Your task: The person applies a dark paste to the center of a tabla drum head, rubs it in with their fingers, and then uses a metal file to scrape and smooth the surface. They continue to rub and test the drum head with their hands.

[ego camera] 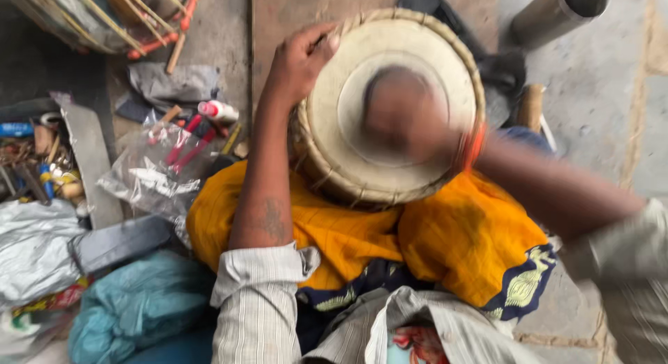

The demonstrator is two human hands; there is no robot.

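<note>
A round hand drum (348,78) with a pale skin head and a woven rim rests upright on a yellow cloth (459,239) across my lap. My left hand (298,61) grips the drum's far left rim, fingers curled over the edge. My right hand (407,117) lies over the middle of the drumhead, blurred by motion, so its fingers cannot be made out. An orange band (472,147) circles my right wrist.
Tools, red-handled pieces and a clear plastic bag (156,176) are scattered on the floor at left. A grey bag (31,249) and a teal bag (136,305) lie at lower left. A metal cylinder (557,12) lies at top right, another drum (104,16) at top left.
</note>
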